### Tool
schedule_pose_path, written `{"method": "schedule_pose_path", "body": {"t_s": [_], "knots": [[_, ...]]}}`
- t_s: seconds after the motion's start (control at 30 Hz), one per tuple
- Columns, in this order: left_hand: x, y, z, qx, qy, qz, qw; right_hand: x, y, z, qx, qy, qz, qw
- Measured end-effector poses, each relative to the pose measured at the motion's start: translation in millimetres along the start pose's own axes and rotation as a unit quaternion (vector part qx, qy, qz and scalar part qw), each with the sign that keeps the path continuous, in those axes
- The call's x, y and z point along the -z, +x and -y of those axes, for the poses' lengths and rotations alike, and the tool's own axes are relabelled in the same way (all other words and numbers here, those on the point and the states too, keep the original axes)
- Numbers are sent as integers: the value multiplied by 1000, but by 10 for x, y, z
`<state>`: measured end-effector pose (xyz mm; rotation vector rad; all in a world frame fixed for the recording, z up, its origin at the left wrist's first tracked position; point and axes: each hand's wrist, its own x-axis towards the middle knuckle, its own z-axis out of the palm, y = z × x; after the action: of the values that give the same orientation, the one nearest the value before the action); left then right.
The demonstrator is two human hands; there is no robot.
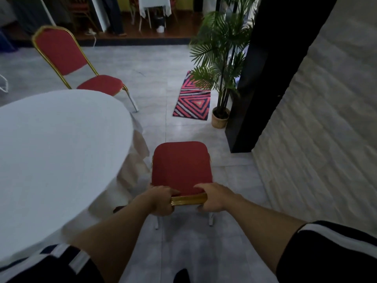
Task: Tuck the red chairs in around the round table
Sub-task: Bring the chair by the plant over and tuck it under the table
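Observation:
A red chair (180,166) with a gold frame stands in front of me, its seat pointing away, to the right of the round table (57,144) under a white cloth. My left hand (161,201) and my right hand (212,198) both grip the gold top rail of its backrest. The chair is beside the table's hanging cloth, not under it. A second red chair (67,58) stands at the far side of the table, its seat edge close to the tabletop rim.
A potted palm (220,64) in a woven pot and a striped red rug (192,99) lie ahead on the right. A black pillar (265,78) and a white brick wall (318,129) close the right side. Grey tiled floor runs between table and pillar.

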<state>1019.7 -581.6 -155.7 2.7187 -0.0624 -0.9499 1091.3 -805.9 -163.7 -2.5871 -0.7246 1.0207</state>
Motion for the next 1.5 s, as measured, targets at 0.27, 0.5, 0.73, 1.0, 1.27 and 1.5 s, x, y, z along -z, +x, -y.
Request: {"method": "schedule_pose_path", "body": {"t_s": [0.27,0.5,0.73,1.0,1.27,1.5], "knots": [[5,-58,-32,18,-52,-12,998,7,124,-48,51,-58,21,997],[-19,-134,-309,67,-67,-14,995,45,178,-239,115,-113,29,987],[-365,-143,-1017,156,-146,-53,976,281,119,-702,192,-176,65,963],[-694,-69,-1948,243,-248,-111,931,522,51,-1158,265,-267,96,922],[-688,299,-2587,295,-308,-160,890,964,94,-1445,287,-353,124,882],[-423,782,-2953,320,-353,-192,858,1403,403,-1689,270,-392,128,870]]}}
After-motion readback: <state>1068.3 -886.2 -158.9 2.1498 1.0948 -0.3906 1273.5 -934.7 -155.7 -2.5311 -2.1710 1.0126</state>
